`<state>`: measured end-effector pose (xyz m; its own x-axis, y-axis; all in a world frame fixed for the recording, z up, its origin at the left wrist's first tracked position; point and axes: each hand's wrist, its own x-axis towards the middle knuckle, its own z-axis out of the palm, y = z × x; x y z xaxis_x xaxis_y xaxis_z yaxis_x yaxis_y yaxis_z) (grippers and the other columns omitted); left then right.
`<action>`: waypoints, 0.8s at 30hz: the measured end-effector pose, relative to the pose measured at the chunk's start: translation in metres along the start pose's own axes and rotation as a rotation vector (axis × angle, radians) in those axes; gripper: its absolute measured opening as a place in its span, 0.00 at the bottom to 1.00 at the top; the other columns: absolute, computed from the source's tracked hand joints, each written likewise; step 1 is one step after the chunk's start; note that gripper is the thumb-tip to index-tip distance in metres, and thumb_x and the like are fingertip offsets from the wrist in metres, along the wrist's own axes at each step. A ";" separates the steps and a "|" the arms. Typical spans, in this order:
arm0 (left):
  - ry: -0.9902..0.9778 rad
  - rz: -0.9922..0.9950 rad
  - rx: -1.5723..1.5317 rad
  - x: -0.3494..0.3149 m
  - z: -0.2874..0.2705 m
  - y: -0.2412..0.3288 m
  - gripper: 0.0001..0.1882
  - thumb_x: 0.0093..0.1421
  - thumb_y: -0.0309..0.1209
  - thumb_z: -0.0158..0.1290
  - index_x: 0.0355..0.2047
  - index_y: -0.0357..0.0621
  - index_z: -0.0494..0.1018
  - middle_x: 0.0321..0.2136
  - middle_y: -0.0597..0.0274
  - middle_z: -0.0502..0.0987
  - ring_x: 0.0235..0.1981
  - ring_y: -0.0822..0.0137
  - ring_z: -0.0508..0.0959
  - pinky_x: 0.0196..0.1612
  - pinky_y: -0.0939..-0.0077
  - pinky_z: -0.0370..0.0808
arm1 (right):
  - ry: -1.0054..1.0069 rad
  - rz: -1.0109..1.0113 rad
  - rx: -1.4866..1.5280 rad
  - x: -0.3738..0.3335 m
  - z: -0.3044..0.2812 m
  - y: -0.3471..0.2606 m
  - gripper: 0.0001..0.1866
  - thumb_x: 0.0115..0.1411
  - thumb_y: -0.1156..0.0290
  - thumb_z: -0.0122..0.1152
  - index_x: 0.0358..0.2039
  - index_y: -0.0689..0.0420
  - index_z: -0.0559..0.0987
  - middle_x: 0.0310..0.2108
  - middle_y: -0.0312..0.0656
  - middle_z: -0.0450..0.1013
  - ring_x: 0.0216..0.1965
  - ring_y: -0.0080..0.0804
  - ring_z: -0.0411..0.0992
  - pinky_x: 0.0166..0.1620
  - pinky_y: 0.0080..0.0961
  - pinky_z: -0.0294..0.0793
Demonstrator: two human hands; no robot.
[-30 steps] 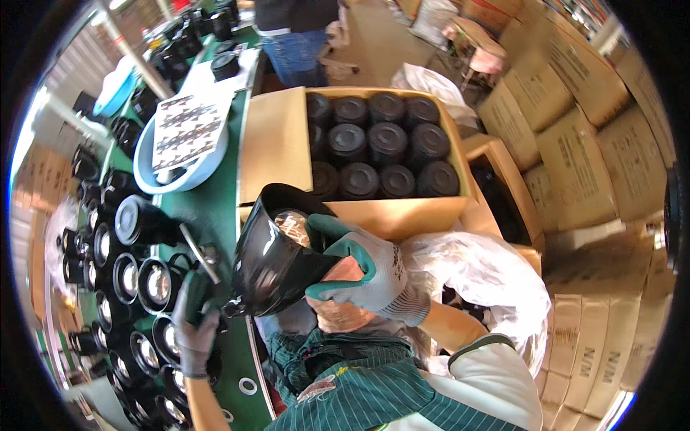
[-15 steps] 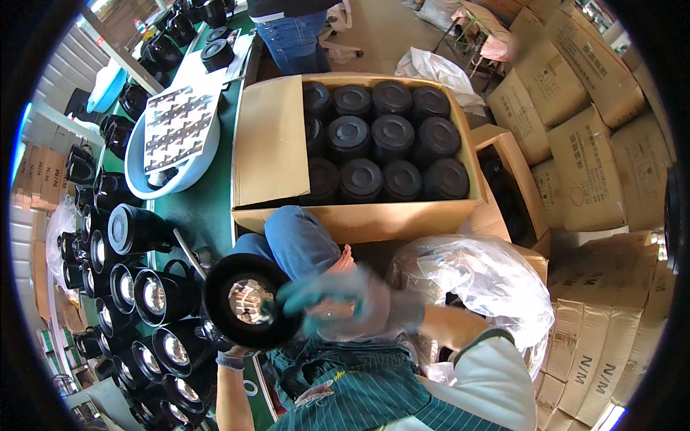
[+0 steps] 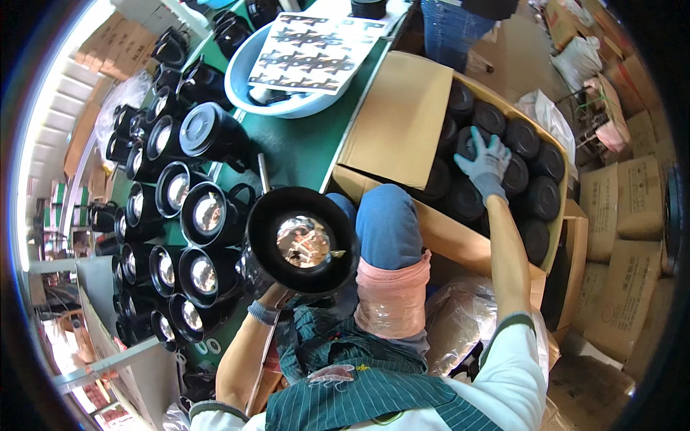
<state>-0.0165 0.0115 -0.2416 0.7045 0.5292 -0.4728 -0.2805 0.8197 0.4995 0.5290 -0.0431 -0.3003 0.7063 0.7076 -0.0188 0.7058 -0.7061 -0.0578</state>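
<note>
Black jug body (image 3: 302, 241), mouth upward at the table edge

We see it borne by the left hand (image 3: 275, 296), beside the green table (image 3: 295, 154); the jug hides most of those fingers, so we cannot tell how tightly they close. Our worry is a slip: the shell looks smooth, one hand supports it, and a sideways tilt could knock it against the neighbouring jugs (image 3: 208, 212) or the metal rod (image 3: 262, 172) near its rim — a scratch or chip being the likely result. The right hand (image 3: 485, 164), fingers splayed apart, lies over dark canisters (image 3: 522, 136) in the cardboard carton (image 3: 449, 237); such tight packing could make one snag its neighbour.

As for materials, we note a wide, round black mouth narrowing to a mirror-bright bottom, dull circular canister tops, stiff brown board — and crinkled clear plastic (image 3: 463, 316).
</note>
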 end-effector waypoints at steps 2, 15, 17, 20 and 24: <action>-0.020 -0.007 -0.022 0.002 0.001 0.001 0.27 0.71 0.34 0.53 0.68 0.39 0.66 0.62 0.52 0.74 0.59 0.59 0.77 0.63 0.59 0.75 | 0.310 -0.008 0.227 -0.019 -0.013 -0.006 0.49 0.51 0.38 0.72 0.73 0.28 0.63 0.71 0.58 0.56 0.70 0.62 0.54 0.72 0.58 0.50; -0.236 -0.069 -0.078 -0.021 0.002 0.005 0.27 0.72 0.34 0.52 0.68 0.40 0.65 0.64 0.53 0.72 0.61 0.59 0.76 0.65 0.58 0.74 | -0.119 -1.101 1.231 -0.241 -0.193 -0.147 0.54 0.42 0.51 0.84 0.69 0.52 0.71 0.74 0.60 0.50 0.73 0.61 0.53 0.72 0.50 0.54; -0.273 -0.079 -0.080 -0.029 0.001 0.004 0.27 0.72 0.34 0.52 0.68 0.41 0.65 0.64 0.53 0.72 0.61 0.59 0.76 0.65 0.58 0.74 | -0.137 -1.135 1.229 -0.251 -0.200 -0.151 0.53 0.42 0.50 0.84 0.68 0.52 0.72 0.74 0.60 0.49 0.74 0.61 0.52 0.72 0.50 0.54; -0.331 -0.107 -0.099 -0.040 0.001 0.001 0.27 0.72 0.34 0.52 0.69 0.41 0.65 0.65 0.53 0.71 0.61 0.59 0.75 0.65 0.57 0.74 | -0.138 -1.178 1.238 -0.269 -0.200 -0.151 0.53 0.42 0.49 0.84 0.68 0.52 0.73 0.74 0.60 0.48 0.74 0.60 0.52 0.72 0.50 0.54; -0.383 -0.137 -0.131 -0.049 0.002 -0.001 0.27 0.72 0.34 0.52 0.69 0.41 0.64 0.65 0.53 0.71 0.62 0.59 0.75 0.66 0.57 0.74 | -0.115 -1.195 1.237 -0.280 -0.198 -0.148 0.55 0.40 0.45 0.84 0.68 0.53 0.73 0.75 0.61 0.46 0.74 0.61 0.51 0.73 0.51 0.52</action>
<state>-0.0495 -0.0156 -0.2180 0.9253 0.3144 -0.2121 -0.2308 0.9106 0.3429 0.2370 -0.1425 -0.0887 -0.1831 0.8209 0.5408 0.3003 0.5706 -0.7644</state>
